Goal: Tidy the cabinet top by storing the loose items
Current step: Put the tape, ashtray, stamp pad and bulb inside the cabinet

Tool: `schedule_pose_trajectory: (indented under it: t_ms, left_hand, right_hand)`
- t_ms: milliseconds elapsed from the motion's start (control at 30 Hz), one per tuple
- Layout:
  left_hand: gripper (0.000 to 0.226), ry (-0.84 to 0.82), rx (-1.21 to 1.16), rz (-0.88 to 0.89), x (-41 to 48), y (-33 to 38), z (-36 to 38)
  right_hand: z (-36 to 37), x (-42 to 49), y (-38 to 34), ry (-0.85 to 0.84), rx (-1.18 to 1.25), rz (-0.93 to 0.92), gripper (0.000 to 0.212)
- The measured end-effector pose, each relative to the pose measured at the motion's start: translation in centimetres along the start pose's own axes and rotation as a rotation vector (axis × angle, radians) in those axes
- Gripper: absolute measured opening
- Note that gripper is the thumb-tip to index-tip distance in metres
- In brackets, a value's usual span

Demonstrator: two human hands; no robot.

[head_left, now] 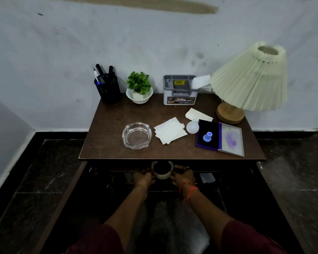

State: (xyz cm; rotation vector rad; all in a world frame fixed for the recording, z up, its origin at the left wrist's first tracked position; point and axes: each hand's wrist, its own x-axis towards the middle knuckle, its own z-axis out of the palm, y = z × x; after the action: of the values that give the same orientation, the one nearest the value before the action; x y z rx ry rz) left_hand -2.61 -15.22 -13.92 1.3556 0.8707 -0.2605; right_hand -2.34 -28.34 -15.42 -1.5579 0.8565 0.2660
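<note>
Below the front edge of the brown cabinet top (117, 114), both hands hold a white cup (162, 176) with a dark inside. My left hand (144, 177) grips its left side and my right hand (184, 176) its right side, inside the dark open space under the top. Loose on the cabinet top lie a glass ashtray (136, 135), a stack of white papers (170, 130), a white bulb (192, 127), another folded paper (197, 115) and an open ink pad (220, 137) with a blue stamp (207, 136) on it.
Along the back stand a black pen holder (109, 88), a small green plant in a white bowl (139, 88), a grey organiser box (181, 90) and a pleated lamp (250, 77) on a wooden base. A pale slip (206, 177) lies in the dark space at right.
</note>
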Motion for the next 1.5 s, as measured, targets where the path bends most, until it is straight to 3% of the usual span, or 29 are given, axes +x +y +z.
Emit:
schedule_pose_trajectory:
  t_ms: [133,367,733,1100,1500]
  left_hand:
    - [0.022,-0.077,-0.141,-0.033,0.5,-0.2,-0.2]
    - [0.027,-0.093,-0.288,-0.016,0.0,0.2,0.1]
    - [0.035,-0.080,-0.240,-0.002,-5.4,1.7,-3.1]
    - [0.037,-0.098,-0.261,0.081,-11.9,4.0,-6.7]
    - [0.036,-0.103,-0.312,0.203,-11.3,9.5,-9.4]
  right_hand:
    - [0.4,0.5,-0.4,-0.099,0.093,0.040,0.013]
    - [0.1,-0.5,-1.4,-0.151,0.378,0.096,0.026]
    - [-2.2,-6.8,-2.2,-0.181,0.380,0.091,0.036]
    - [-3.2,-14.2,-4.5,-0.251,0.373,0.011,0.030]
    - [-0.2,-15.6,-10.6,-0.339,0.310,-0.103,0.034]
